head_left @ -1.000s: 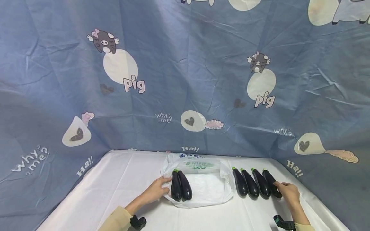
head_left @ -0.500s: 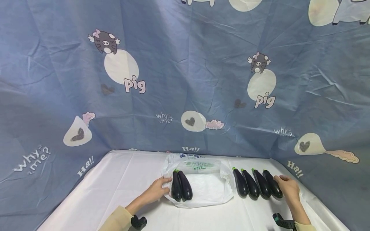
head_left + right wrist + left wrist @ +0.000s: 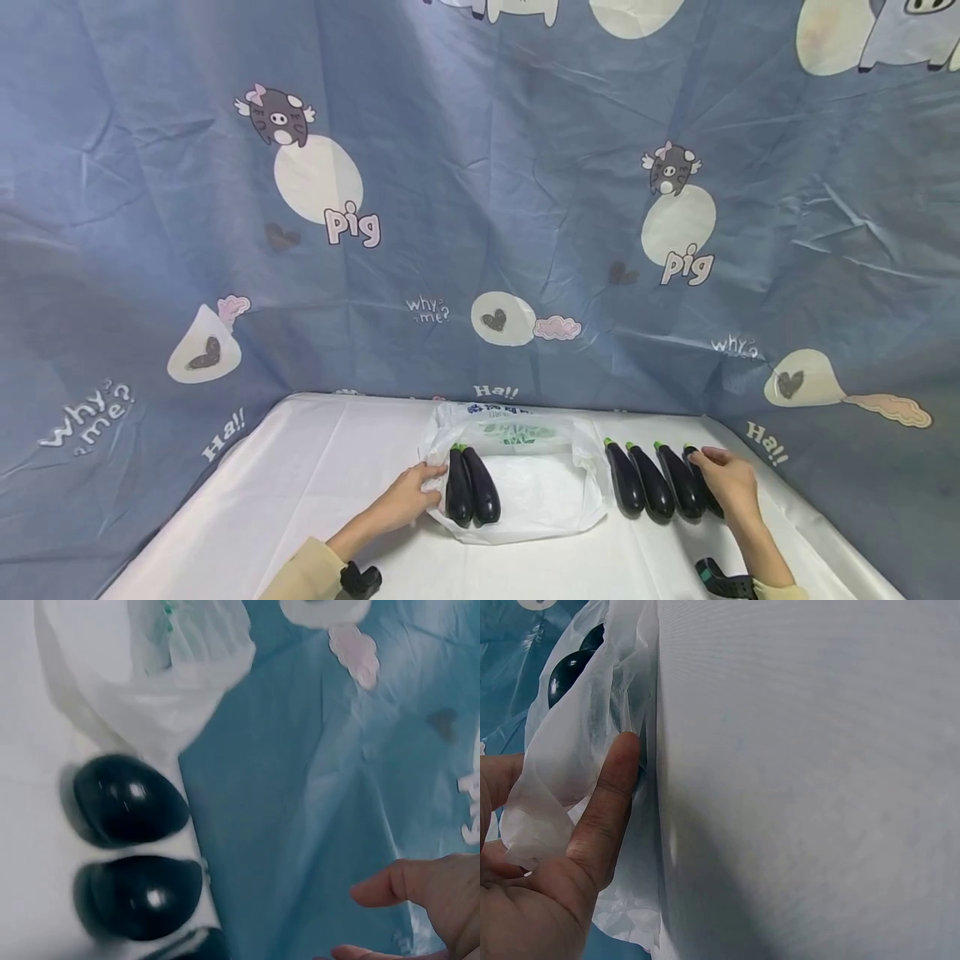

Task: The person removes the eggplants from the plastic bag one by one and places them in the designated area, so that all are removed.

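My left hand [image 3: 405, 497] holds the left edge of a white plastic bag [image 3: 540, 492]. In the left wrist view, the bag's thin film [image 3: 562, 757] runs between the thumb and fingers. Two dark eggplants [image 3: 459, 492] with green stems lie side by side inside the bag's left part. To the right of the bag, several more eggplants [image 3: 627, 483] lie in a row. My right hand [image 3: 731, 487] is over the rightmost eggplant [image 3: 708, 494], partly hiding it, fingertips near its stem end. In the right wrist view, the thumb [image 3: 390, 885] is spread from the fingers, with nothing between them.
A white cloth covers the table [image 3: 322, 450]. Behind it and at both sides hangs a blue sheet [image 3: 420, 250] printed with pigs and words. The bag has green and blue print on its far side. A dark device is strapped on each wrist.
My right hand has come off the rightmost eggplant's side, drawn back slightly, then shifted left over it toward the stem. The left hand stays at the bag. The head view tilts slightly up.
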The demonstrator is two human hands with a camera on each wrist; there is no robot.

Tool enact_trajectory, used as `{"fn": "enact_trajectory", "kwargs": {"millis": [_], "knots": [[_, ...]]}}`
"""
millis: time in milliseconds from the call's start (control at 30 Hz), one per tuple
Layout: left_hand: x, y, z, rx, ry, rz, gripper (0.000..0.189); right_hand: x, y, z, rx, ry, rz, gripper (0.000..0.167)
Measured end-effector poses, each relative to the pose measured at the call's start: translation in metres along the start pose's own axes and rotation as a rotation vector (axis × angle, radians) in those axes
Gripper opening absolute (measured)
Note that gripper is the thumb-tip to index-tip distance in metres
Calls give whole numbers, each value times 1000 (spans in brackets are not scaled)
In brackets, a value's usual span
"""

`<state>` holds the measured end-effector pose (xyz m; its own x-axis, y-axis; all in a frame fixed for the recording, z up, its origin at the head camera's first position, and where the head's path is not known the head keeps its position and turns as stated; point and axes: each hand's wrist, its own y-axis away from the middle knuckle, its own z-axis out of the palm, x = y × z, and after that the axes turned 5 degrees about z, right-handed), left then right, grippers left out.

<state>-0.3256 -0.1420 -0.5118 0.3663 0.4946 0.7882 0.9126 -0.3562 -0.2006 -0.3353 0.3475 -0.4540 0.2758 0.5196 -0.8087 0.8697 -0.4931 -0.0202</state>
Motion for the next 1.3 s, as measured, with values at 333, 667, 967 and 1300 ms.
{"fn": "enact_trajectory", "kwargs": {"millis": [333, 667, 967, 1300], "knots": [[4, 2, 0, 8, -13, 0, 59, -5, 9, 38, -37, 71, -118, 55], [2, 2, 0, 6, -14, -6, 57, -16, 26, 51, -65, 68, -176, 55], [8, 0, -5, 3, -16, 22, 58, -47, 63, 50, -146, 80, -222, 51], [2, 1, -2, -6, -8, 42, 58, -60, 82, 85, -155, 75, -309, 41]]}}
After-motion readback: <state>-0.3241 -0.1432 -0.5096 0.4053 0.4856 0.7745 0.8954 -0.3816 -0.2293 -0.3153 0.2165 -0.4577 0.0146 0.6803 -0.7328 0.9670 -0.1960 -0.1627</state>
